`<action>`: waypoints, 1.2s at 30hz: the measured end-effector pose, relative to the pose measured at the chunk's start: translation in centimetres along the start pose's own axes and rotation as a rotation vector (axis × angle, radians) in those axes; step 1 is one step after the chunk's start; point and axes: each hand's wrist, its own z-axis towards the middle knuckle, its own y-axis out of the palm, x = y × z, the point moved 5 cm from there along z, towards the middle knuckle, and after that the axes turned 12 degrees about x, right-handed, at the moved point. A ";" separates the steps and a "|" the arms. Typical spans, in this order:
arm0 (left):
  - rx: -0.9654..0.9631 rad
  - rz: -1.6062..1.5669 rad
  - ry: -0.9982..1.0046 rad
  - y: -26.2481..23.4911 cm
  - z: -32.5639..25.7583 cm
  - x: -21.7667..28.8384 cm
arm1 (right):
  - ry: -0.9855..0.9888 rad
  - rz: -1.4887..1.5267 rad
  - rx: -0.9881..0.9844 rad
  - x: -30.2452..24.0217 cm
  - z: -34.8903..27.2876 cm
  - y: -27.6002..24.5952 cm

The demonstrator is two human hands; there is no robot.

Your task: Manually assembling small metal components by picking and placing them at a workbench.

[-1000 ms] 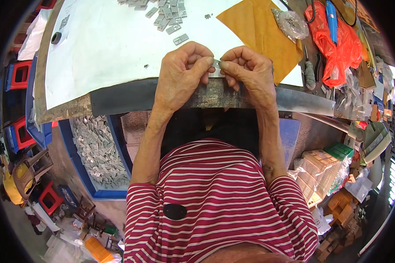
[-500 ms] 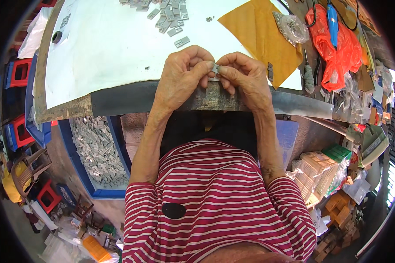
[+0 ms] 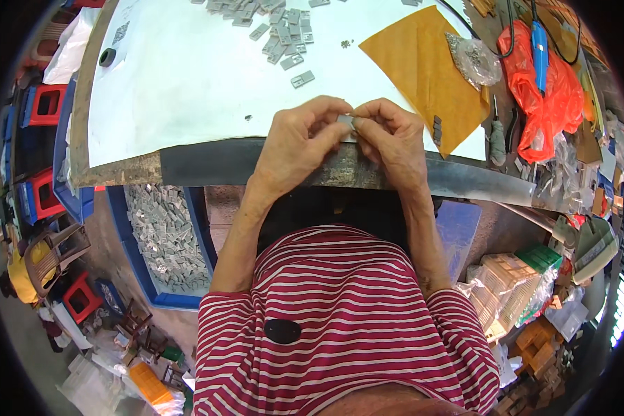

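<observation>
At the front edge of the white-covered table, my left hand (image 3: 292, 144) and my right hand (image 3: 397, 142) meet fingertip to fingertip. Between their thumbs and fingers is a small flat grey piece (image 3: 347, 120), mostly covered by the fingertips. Both hands are closed in a pinch on it. Just beyond them a single grey rectangular piece (image 3: 302, 79) lies on the white sheet (image 3: 187, 90). Farther back spreads a loose pile of similar grey pieces (image 3: 284, 35). A tiny cluster of dark bits (image 3: 346, 44) sits to the right of the pile.
Brown paper (image 3: 419, 76) lies at right, bearing small dark grey pieces (image 3: 437, 130) and a clear bag of small parts (image 3: 477, 61). Beyond are a red plastic bag (image 3: 551, 114) and a blue corded tool (image 3: 539, 55). Below left, a blue bin (image 3: 177, 300) holds many grey pieces.
The whole view has shifted, so table and hands appear slightly lower and farther right. My fingers have changed position a little around the grey piece, which both hands still pinch.
</observation>
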 end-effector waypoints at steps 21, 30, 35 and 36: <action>0.327 0.494 0.452 -7.1 0.5 1.2 | -0.176 0.077 -0.089 -0.6 1.2 3.7; 0.507 0.665 0.473 -12.5 2.0 -0.3 | -0.408 -0.169 0.269 -1.4 -2.1 -3.2; 0.478 0.504 0.325 -12.8 2.3 -1.3 | -0.520 -0.427 0.543 -1.4 -0.6 -10.3; 0.481 0.472 0.299 -12.8 2.4 -1.6 | -0.556 -0.475 0.546 -1.5 -0.4 -10.8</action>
